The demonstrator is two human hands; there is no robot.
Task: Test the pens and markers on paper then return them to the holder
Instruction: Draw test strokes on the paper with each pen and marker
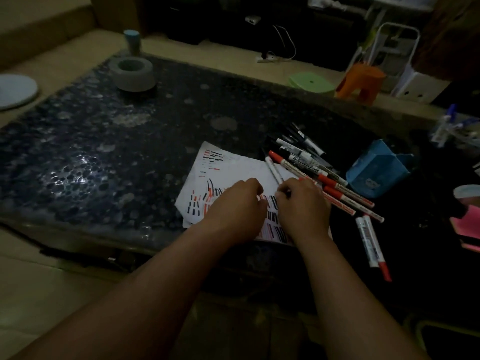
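Lighting poor. Right hand [302,205] grips a white marker [274,170] on the paper [233,166], tip hidden; left hand [237,207] curls alongside, and whether it holds anything cannot be told.

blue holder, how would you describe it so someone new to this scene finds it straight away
On the dark speckled table, find the white paper covered in red and black strokes near the front edge. Right of it lies a heap of markers, and just past their right side sits the blue holder, the only boxy container among those slim sticks.
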